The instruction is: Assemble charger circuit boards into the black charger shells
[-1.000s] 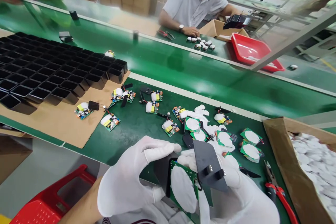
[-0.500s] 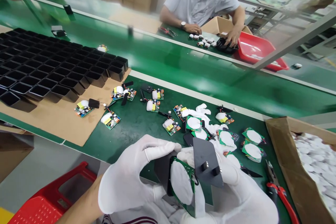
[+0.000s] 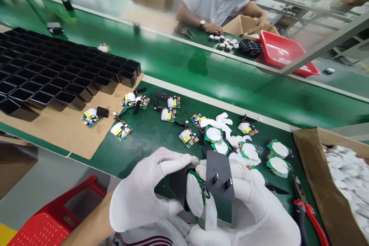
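My left hand (image 3: 147,192), in a white glove, is closed round a black plastic housing (image 3: 178,187). A green circuit board (image 3: 201,178) with a white oval pad (image 3: 195,195) on its face sits partly inside the housing's open end. My right hand (image 3: 256,203), gloved too, grips the board and a black cover plate (image 3: 218,175) with two metal prongs. The plate stands upright beside the board, apart from the housing, with a dark wire by its lower edge. Some of my right fingertips are hidden behind the plate.
Rows of black housings (image 3: 57,69) stand on cardboard (image 3: 83,140) at left. Several circuit boards (image 3: 122,130) lie across the green bench. Red-handled pliers (image 3: 307,211) and a carton (image 3: 311,161) of white pads are at right. Across the bench sits a co-worker (image 3: 207,0) beside a red tray (image 3: 281,50).
My right hand has moved left with the plate, and the board is deeper in the housing. Across the bench, the co-worker's hand has left the black housings and reached into the cardboard box.
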{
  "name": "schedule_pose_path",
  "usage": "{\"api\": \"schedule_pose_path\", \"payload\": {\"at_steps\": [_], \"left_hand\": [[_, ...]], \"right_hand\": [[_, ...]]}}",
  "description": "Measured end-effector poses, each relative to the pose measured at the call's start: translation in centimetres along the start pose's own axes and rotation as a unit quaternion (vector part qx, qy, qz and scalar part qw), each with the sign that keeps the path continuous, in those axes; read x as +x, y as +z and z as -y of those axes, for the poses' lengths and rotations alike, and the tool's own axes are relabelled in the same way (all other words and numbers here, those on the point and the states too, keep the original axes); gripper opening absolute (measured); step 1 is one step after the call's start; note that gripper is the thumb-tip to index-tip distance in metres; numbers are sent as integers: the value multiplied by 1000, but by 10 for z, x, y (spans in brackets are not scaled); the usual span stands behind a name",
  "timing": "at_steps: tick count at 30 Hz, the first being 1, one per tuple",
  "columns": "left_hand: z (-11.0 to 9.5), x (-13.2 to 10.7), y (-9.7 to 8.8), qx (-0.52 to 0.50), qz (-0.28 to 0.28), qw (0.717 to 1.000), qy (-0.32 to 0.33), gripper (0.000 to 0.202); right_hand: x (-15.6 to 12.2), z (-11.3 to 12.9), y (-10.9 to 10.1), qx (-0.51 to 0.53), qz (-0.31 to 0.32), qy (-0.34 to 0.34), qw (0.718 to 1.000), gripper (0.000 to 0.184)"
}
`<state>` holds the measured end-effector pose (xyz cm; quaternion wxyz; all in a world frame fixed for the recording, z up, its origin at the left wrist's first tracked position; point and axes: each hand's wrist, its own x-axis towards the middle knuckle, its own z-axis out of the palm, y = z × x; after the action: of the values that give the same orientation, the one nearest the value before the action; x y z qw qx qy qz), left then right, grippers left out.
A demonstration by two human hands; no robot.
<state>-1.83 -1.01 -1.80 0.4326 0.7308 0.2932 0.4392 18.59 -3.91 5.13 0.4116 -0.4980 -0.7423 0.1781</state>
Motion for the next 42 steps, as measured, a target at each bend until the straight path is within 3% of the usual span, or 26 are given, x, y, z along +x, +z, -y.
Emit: {"api": "schedule_pose_path", "payload": {"at_steps": [17, 24, 29, 36, 42], "left_hand": [[9, 0, 4, 1, -27, 1000, 13, 81], [15, -4, 3, -17, -26, 999, 30, 83], [14, -5, 1, -22, -29, 999, 34, 85], [20, -12, 8, -82, -48, 995, -4, 83], [25, -17, 11, -72, -66, 995, -23, 71]], "right_hand": [[1, -7, 0, -67, 49, -23, 996, 39], [2, -9, 0, -69, 80, -34, 994, 47], [-2, -8, 7, -49, 48, -31, 997, 39], [-8, -16, 23, -37, 44, 10, 998, 68], [-9, -18, 32, 45, 64, 42, 996, 49]]}}
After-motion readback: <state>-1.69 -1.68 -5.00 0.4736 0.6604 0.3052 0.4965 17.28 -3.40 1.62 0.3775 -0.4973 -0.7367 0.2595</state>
